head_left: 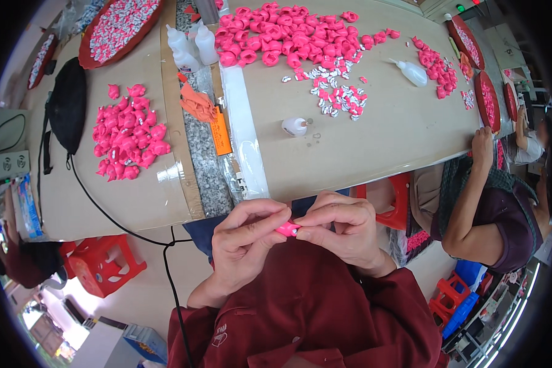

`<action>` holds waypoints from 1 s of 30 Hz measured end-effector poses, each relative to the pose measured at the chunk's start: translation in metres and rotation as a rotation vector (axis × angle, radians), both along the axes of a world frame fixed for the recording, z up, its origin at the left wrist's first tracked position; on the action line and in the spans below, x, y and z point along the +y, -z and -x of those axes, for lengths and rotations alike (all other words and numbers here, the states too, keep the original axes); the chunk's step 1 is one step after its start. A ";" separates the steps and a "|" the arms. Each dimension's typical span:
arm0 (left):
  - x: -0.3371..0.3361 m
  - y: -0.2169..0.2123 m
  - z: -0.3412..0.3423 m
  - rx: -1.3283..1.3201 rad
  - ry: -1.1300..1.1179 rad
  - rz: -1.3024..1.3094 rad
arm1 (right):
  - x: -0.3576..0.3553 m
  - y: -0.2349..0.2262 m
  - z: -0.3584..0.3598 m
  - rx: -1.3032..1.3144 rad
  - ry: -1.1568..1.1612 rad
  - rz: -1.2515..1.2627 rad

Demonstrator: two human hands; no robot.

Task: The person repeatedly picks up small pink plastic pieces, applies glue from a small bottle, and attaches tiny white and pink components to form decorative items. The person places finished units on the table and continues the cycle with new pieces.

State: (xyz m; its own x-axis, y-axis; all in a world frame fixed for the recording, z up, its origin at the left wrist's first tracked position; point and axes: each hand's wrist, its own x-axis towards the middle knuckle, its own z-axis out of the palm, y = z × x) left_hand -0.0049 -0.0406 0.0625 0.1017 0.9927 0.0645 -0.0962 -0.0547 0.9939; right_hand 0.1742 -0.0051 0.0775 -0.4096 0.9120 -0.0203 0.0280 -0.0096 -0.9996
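In front of my chest, just off the table's near edge, I hold a small pink plastic piece with a bit of white at its right end. My left hand pinches its left side between thumb and fingers. The thumb and forefinger of my right hand close on its right end, and my fingertips cover much of it. Beyond my hands a small squeeze bottle stands on the table. Farther off lie loose small white-and-dark parts and a big heap of hollow pink pieces.
Pink figures are heaped on the left, near a black bag with a cable. White bottles, an orange cloth and an orange box line the stone strip. A co-worker's arm reaches in at right; red stools stand below.
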 end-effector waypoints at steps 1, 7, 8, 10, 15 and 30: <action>0.000 0.001 0.000 -0.003 -0.004 0.001 | 0.000 0.001 0.000 -0.001 0.002 0.012; 0.001 0.004 0.000 -0.015 -0.015 0.032 | 0.003 0.001 0.003 0.003 0.013 0.019; 0.001 0.004 0.000 -0.020 -0.016 0.040 | 0.003 0.001 0.002 -0.002 0.012 0.023; 0.002 0.005 0.000 -0.016 -0.019 0.038 | 0.003 0.002 0.002 -0.010 0.010 0.032; 0.002 0.008 0.000 -0.021 -0.026 0.049 | 0.004 0.004 0.003 -0.011 0.019 0.042; 0.008 0.038 0.001 -0.082 -0.101 0.293 | 0.016 0.036 0.011 0.104 0.030 0.357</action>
State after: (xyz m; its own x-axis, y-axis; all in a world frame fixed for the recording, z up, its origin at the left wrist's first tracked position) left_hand -0.0058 -0.0329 0.0247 0.0082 0.9751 -0.2215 -0.1854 0.2191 0.9579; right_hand 0.1637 0.0107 0.0417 -0.3995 0.8664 -0.2995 -0.0786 -0.3579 -0.9305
